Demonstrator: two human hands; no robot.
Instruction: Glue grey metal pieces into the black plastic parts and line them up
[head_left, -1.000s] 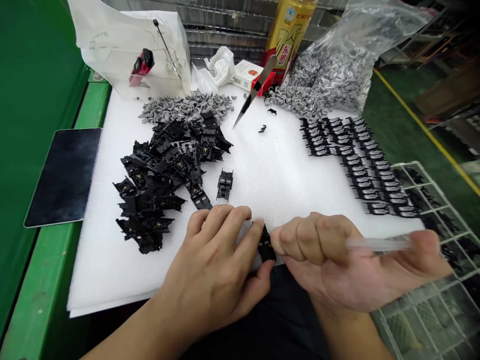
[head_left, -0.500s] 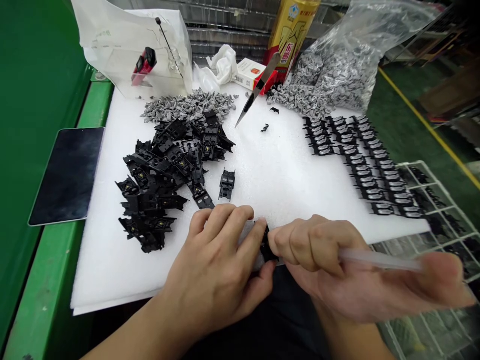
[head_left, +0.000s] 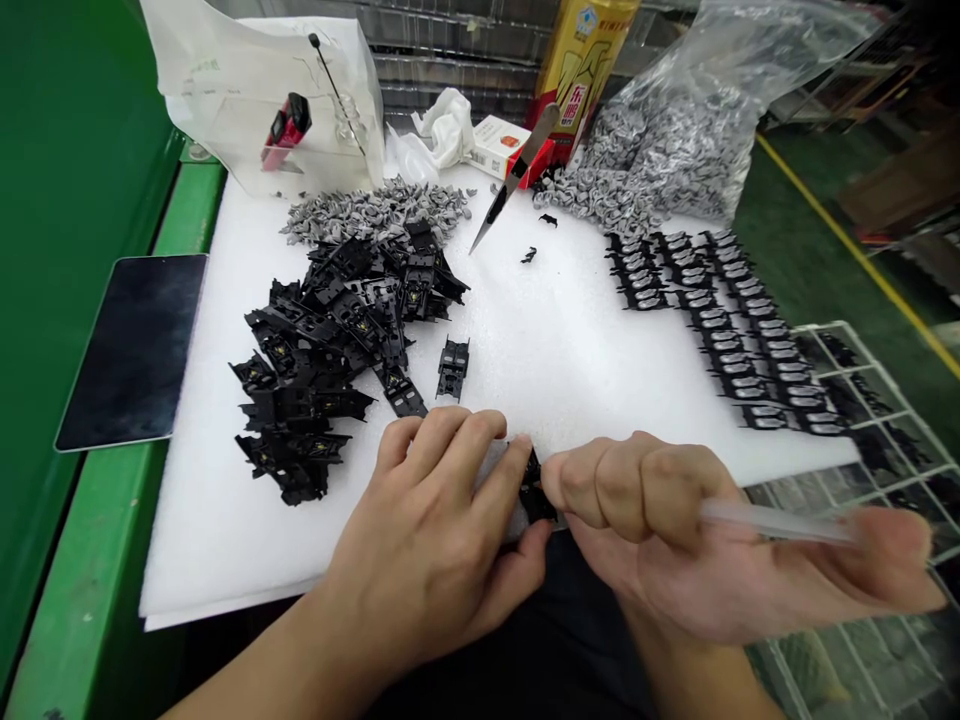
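Near the front edge of the foam sheet, my left hand [head_left: 442, 530] pins down a small black plastic part [head_left: 536, 488] between thumb and fingertips. Under it shows a grey block, mostly covered by the hand. My right hand [head_left: 675, 530] is closed around a translucent white stick [head_left: 780, 520], whose front end is hidden inside the fist. Its curled fingers press against the black part's right side. A single matching black part [head_left: 453, 368] lies just beyond my left hand, beside a heap of black plastic parts [head_left: 345, 330].
Tweezers [head_left: 510, 185] lean on a cigarette box [head_left: 499, 142] at the back. Grey clips [head_left: 375, 212] are piled behind the black heap, more in a clear bag [head_left: 667, 140]. Rows of assembled parts [head_left: 739, 340] line the right. A tablet [head_left: 133, 350] lies left; a wire rack [head_left: 885, 440] stands right.
My right fist has shifted very slightly to the right, with the white stick in it. My left hand stays put on the black part.
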